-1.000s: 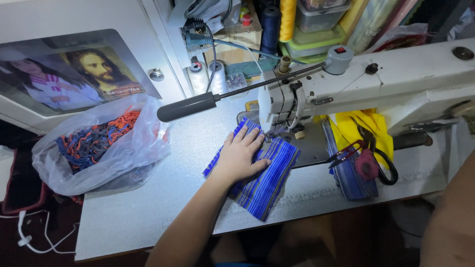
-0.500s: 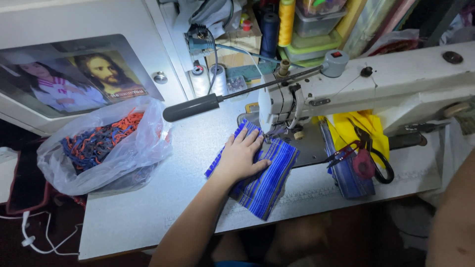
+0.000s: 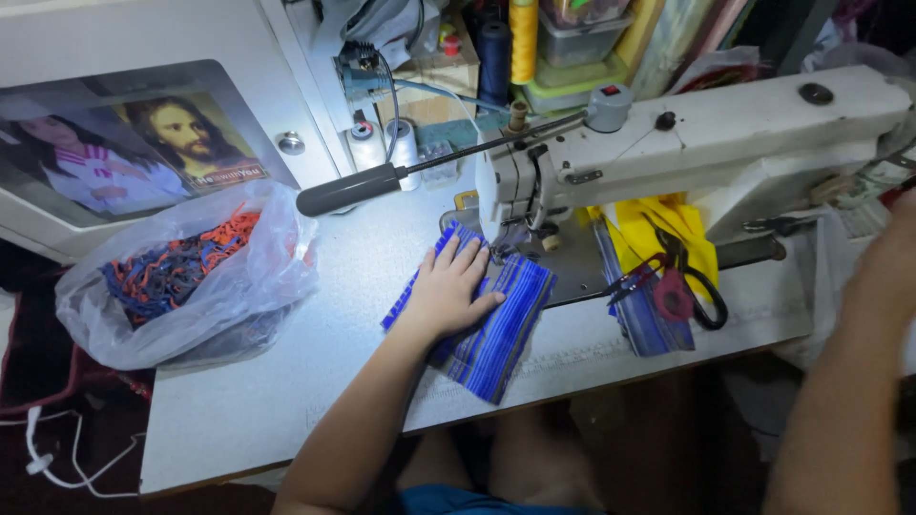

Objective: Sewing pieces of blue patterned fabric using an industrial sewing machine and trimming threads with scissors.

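My left hand (image 3: 448, 286) lies flat, fingers spread, on a blue striped cloth (image 3: 506, 329) that rests on the grey table (image 3: 277, 391). The cloth's far edge sits under the needle end of a white sewing machine (image 3: 725, 133). My right hand (image 3: 897, 224) reaches up at the right edge of the view, by the machine's wheel end. Its fingers are cut off by the frame, so its grip does not show.
A clear plastic bag (image 3: 181, 286) of orange and blue cloth scraps lies at the table's left. Black-handled scissors (image 3: 682, 286) rest on yellow cloth (image 3: 668, 224) and another blue striped piece (image 3: 639, 315). A black-handled rod (image 3: 348, 191) juts left from the machine. Thread spools (image 3: 520, 38) stand behind.
My right forearm has risen further into view at the right edge. My left hand stays flat on the striped cloth.
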